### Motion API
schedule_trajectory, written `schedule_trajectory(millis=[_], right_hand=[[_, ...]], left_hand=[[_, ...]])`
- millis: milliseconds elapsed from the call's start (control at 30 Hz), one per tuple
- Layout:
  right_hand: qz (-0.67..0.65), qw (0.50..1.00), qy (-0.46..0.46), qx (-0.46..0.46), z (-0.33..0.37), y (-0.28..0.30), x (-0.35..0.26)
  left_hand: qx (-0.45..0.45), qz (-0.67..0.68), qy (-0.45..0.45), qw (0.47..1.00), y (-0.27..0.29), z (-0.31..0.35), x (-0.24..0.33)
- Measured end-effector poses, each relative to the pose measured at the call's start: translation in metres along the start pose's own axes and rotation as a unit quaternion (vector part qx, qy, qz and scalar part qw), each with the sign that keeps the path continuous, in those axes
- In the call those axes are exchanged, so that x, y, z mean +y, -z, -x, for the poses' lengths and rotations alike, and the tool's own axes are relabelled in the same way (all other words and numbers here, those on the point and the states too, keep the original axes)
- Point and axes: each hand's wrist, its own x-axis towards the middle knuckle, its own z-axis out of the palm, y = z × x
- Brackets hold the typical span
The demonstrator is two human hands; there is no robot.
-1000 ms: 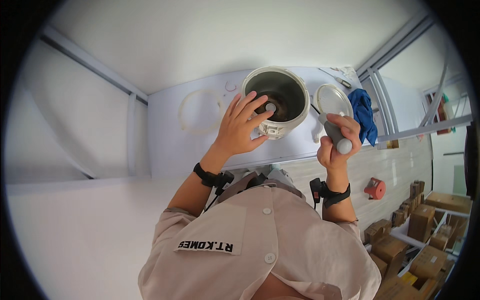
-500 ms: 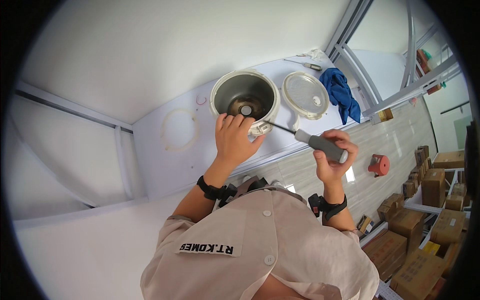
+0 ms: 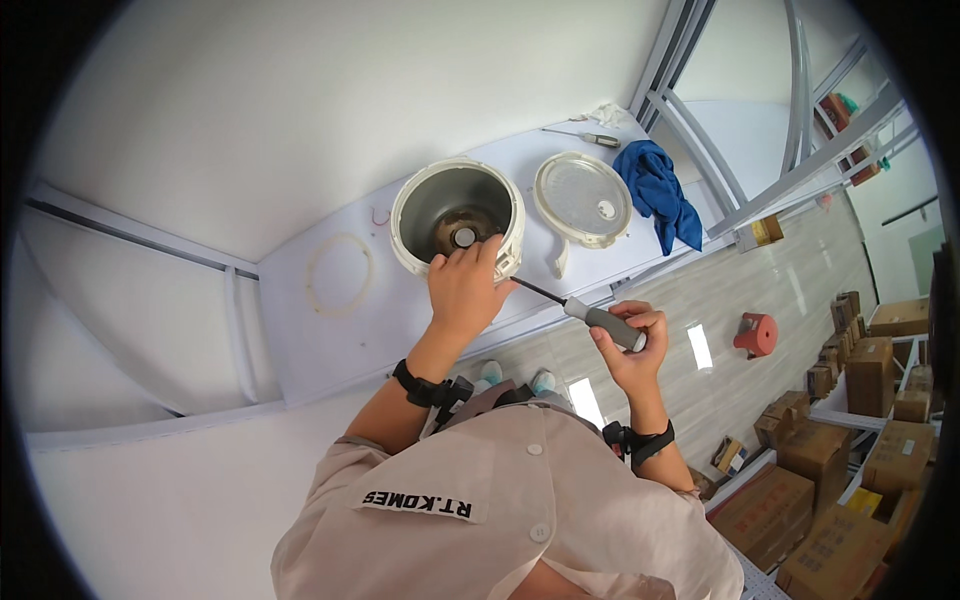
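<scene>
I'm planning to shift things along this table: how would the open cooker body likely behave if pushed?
The cooker body is probably stiff: its wall looks thick and evenly round. Its wide, squat shape suggests sliding rather than tipping. The smooth-looking tabletop may offer little grip.

Have on table (image 3: 300, 345), left to right: ring (image 3: 371, 262), pot (image 3: 448, 192), lid (image 3: 583, 198), cloth (image 3: 657, 195); second screwdriver (image 3: 601, 140) behind lid. On floor (image 3: 695, 295), right: stool (image 3: 757, 335). Boxes (image 3: 812, 458) far right.
</scene>
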Motion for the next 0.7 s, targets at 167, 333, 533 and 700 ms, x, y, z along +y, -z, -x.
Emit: schedule_trajectory(millis=[167, 333, 533, 700], right_hand=[[0.006, 0.999, -0.018, 0.049, 0.019, -0.011, 0.003], [-0.010, 0.991, -0.062, 0.117, 0.039, -0.021, -0.001], [-0.006, 0.981, -0.086, 0.171, 0.052, -0.040, -0.011], [-0.083, 0.959, -0.199, 0.186, 0.060, -0.043, -0.010]], left_hand=[[-0.063, 0.029, -0.011, 0.998, 0.001, -0.006, -0.014], [-0.117, 0.038, -0.006, 0.992, 0.005, -0.015, -0.018], [-0.126, 0.072, -0.047, 0.988, 0.013, -0.022, -0.020], [-0.062, 0.101, -0.095, 0.988, 0.010, -0.015, -0.023]])
